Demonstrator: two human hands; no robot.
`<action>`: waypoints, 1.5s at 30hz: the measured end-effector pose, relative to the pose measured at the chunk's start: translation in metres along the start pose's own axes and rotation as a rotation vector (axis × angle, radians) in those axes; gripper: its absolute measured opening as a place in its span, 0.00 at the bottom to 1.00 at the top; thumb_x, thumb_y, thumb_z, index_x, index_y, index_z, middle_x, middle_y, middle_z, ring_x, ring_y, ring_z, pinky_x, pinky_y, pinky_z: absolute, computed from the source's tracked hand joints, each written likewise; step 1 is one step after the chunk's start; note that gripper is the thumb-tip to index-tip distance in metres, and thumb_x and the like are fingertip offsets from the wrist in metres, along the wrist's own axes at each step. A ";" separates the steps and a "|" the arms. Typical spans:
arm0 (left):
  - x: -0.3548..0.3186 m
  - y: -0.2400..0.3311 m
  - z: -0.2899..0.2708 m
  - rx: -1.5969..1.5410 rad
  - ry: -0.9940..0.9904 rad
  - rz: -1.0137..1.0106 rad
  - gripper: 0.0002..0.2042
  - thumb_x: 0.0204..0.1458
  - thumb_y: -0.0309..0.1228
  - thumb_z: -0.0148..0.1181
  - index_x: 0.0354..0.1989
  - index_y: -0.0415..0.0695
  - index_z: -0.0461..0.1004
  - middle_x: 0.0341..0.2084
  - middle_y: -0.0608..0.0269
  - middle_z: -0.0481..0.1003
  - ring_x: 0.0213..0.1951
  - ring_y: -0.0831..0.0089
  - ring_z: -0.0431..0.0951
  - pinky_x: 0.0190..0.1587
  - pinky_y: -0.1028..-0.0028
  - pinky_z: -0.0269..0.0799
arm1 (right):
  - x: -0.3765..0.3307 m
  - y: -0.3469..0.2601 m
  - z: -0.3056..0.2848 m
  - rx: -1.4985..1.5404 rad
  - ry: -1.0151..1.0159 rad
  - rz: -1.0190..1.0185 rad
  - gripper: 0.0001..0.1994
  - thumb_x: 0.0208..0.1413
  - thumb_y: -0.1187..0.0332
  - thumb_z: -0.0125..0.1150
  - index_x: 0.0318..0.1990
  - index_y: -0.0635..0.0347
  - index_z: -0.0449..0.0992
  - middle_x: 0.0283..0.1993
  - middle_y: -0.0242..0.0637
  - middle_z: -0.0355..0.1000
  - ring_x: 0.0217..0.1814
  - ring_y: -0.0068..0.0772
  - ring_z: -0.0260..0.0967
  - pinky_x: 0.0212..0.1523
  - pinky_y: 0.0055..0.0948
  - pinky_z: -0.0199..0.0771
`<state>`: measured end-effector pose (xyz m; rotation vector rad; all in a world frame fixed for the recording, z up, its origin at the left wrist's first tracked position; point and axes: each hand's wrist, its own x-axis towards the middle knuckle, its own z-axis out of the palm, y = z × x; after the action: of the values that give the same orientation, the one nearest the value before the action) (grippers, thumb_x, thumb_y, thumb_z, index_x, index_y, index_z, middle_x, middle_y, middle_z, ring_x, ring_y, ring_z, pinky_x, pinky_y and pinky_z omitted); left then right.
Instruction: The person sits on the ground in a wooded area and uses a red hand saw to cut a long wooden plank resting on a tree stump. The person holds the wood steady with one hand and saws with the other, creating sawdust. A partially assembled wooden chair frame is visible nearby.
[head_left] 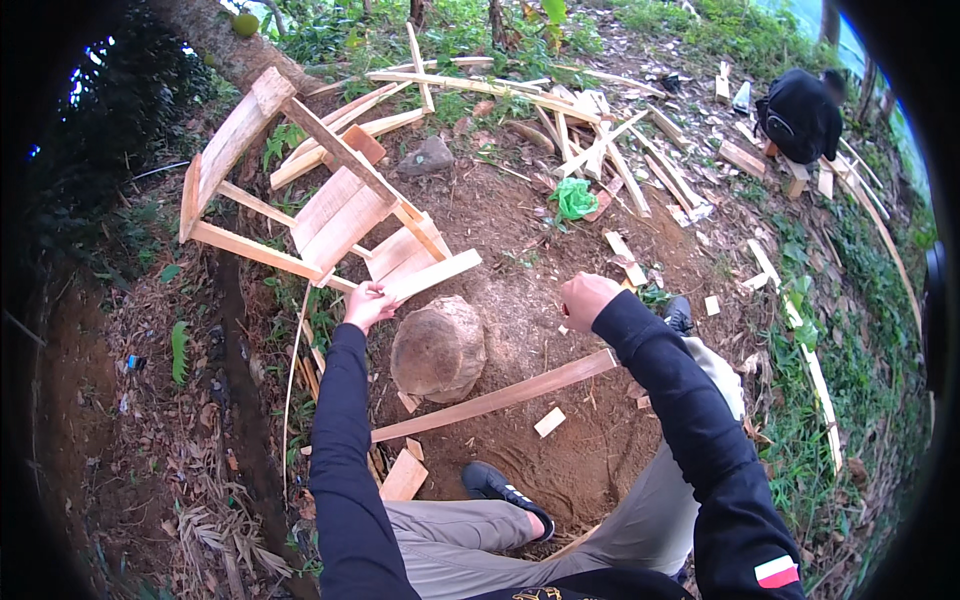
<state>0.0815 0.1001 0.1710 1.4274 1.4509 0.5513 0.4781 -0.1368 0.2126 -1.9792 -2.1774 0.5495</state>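
My left hand [368, 305] has its fingers closed at the near end of a pale wooden strip [437, 275], beside a chair-like wooden frame [335, 215]. The strip reaches out to the right above a round tree stump [438, 348]. To the right of the stump, my right hand [588, 301] is closed in a fist over the bare soil. Its curled fingers hide whatever may be inside. Below the stump, a long reddish board [500, 393] slants across the ground.
Cut timber [600, 140] lies scattered at the back, near a green plastic bag [573, 199]. A person in dark clothing [800, 115] is bent low at the far right. Small offcuts [549, 421] lie near my feet. A ditch [240, 400] runs on the left.
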 end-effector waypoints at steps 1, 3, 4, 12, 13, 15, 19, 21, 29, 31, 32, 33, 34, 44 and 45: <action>-0.007 -0.004 -0.011 -0.018 0.004 -0.030 0.16 0.55 0.23 0.65 0.48 0.40 0.66 0.38 0.55 0.78 0.38 0.66 0.84 0.37 0.69 0.83 | 0.000 0.001 0.002 -0.009 0.004 0.004 0.08 0.44 0.68 0.62 0.30 0.62 0.82 0.31 0.50 0.79 0.38 0.48 0.79 0.41 0.41 0.81; -0.020 -0.013 -0.028 -0.046 -0.001 -0.058 0.14 0.56 0.25 0.63 0.48 0.41 0.67 0.40 0.55 0.78 0.39 0.65 0.84 0.39 0.68 0.83 | 0.000 0.003 0.003 -0.008 -0.011 -0.005 0.08 0.44 0.68 0.62 0.30 0.63 0.82 0.31 0.50 0.79 0.37 0.48 0.79 0.41 0.41 0.81; -0.027 -0.023 -0.037 -0.043 0.011 -0.089 0.14 0.57 0.25 0.63 0.48 0.41 0.67 0.41 0.55 0.78 0.39 0.65 0.84 0.39 0.68 0.83 | 0.000 0.006 0.003 -0.012 -0.023 -0.011 0.08 0.44 0.68 0.62 0.30 0.63 0.82 0.31 0.50 0.79 0.37 0.48 0.79 0.41 0.41 0.81; -0.068 -0.135 -0.091 -0.383 0.213 -0.230 0.16 0.56 0.26 0.65 0.49 0.41 0.66 0.38 0.55 0.79 0.36 0.64 0.83 0.40 0.64 0.82 | 0.002 0.009 0.007 -0.015 -0.058 -0.031 0.11 0.44 0.63 0.64 0.29 0.63 0.82 0.31 0.51 0.79 0.38 0.48 0.80 0.44 0.42 0.80; -0.072 -0.147 -0.093 -0.322 0.231 -0.213 0.16 0.56 0.26 0.65 0.48 0.41 0.66 0.38 0.55 0.79 0.35 0.64 0.84 0.38 0.64 0.82 | -0.001 0.002 0.000 -0.056 -0.098 -0.032 0.12 0.44 0.60 0.65 0.28 0.61 0.82 0.30 0.50 0.79 0.38 0.48 0.79 0.44 0.42 0.80; -0.064 -0.162 -0.096 -0.230 0.235 -0.236 0.15 0.55 0.24 0.65 0.47 0.42 0.65 0.36 0.53 0.79 0.32 0.64 0.84 0.31 0.65 0.82 | -0.006 -0.003 -0.014 -0.087 -0.138 0.003 0.15 0.45 0.56 0.65 0.26 0.61 0.81 0.30 0.51 0.78 0.38 0.49 0.79 0.44 0.42 0.80; -0.069 -0.202 -0.134 -0.060 0.342 -0.350 0.14 0.55 0.23 0.63 0.46 0.44 0.67 0.35 0.55 0.80 0.31 0.65 0.85 0.30 0.67 0.81 | 0.001 0.000 -0.009 -0.094 -0.155 0.002 0.20 0.47 0.52 0.65 0.27 0.64 0.80 0.31 0.55 0.77 0.38 0.53 0.78 0.45 0.45 0.78; -0.071 -0.199 -0.130 0.012 0.352 -0.408 0.12 0.55 0.23 0.63 0.44 0.44 0.68 0.36 0.57 0.80 0.34 0.67 0.85 0.32 0.67 0.81 | 0.002 0.007 -0.008 -0.083 -0.143 0.038 0.22 0.48 0.51 0.66 0.27 0.67 0.79 0.31 0.58 0.77 0.39 0.56 0.78 0.46 0.46 0.78; -0.092 -0.184 -0.138 0.120 -0.301 -0.813 0.12 0.58 0.32 0.64 0.48 0.44 0.74 0.42 0.63 0.79 0.46 0.65 0.80 0.55 0.51 0.71 | 0.010 -0.018 -0.019 -0.063 -0.211 0.087 0.22 0.49 0.52 0.68 0.29 0.68 0.79 0.32 0.59 0.76 0.40 0.56 0.77 0.45 0.46 0.76; -0.101 -0.180 -0.145 0.112 -0.375 -0.830 0.13 0.57 0.32 0.64 0.49 0.44 0.73 0.43 0.61 0.78 0.49 0.64 0.79 0.58 0.51 0.69 | 0.011 -0.025 -0.022 -0.044 -0.213 0.058 0.22 0.49 0.52 0.68 0.29 0.68 0.79 0.32 0.58 0.76 0.40 0.56 0.77 0.45 0.46 0.76; -0.106 -0.183 -0.153 0.096 -0.426 -0.849 0.13 0.57 0.32 0.64 0.49 0.44 0.72 0.43 0.60 0.79 0.49 0.64 0.79 0.58 0.51 0.69 | 0.012 -0.028 -0.021 -0.031 -0.216 0.039 0.22 0.50 0.52 0.68 0.29 0.68 0.79 0.32 0.57 0.76 0.40 0.56 0.77 0.45 0.46 0.76; -0.106 -0.186 -0.157 0.091 -0.443 -0.852 0.13 0.57 0.31 0.64 0.48 0.44 0.71 0.43 0.59 0.79 0.49 0.64 0.79 0.58 0.51 0.69 | 0.013 -0.025 -0.019 -0.033 -0.214 0.019 0.22 0.50 0.52 0.68 0.29 0.68 0.79 0.32 0.57 0.76 0.40 0.56 0.77 0.45 0.46 0.75; -0.108 -0.190 -0.160 0.114 -0.426 -0.824 0.13 0.58 0.32 0.64 0.49 0.45 0.71 0.44 0.60 0.79 0.50 0.65 0.79 0.57 0.52 0.70 | 0.013 -0.020 -0.016 -0.035 -0.211 0.001 0.22 0.50 0.52 0.68 0.28 0.68 0.79 0.32 0.57 0.76 0.40 0.56 0.76 0.45 0.46 0.75; -0.103 -0.191 -0.164 0.195 -0.035 -0.583 0.13 0.62 0.39 0.58 0.49 0.46 0.70 0.45 0.67 0.79 0.46 0.75 0.80 0.49 0.62 0.77 | 0.008 -0.010 -0.015 -0.058 -0.177 0.002 0.21 0.49 0.53 0.68 0.27 0.68 0.77 0.28 0.58 0.75 0.37 0.58 0.76 0.42 0.45 0.75; -0.099 -0.194 -0.160 0.148 -0.003 -0.562 0.14 0.62 0.39 0.57 0.50 0.45 0.70 0.45 0.66 0.78 0.46 0.75 0.80 0.48 0.62 0.77 | 0.008 -0.011 -0.015 -0.053 -0.184 0.010 0.21 0.49 0.53 0.68 0.27 0.68 0.77 0.28 0.58 0.75 0.37 0.58 0.76 0.42 0.45 0.76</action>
<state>-0.1671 0.0178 0.1026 1.0535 1.8237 0.0885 0.4726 -0.1275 0.2293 -2.0413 -2.3121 0.7084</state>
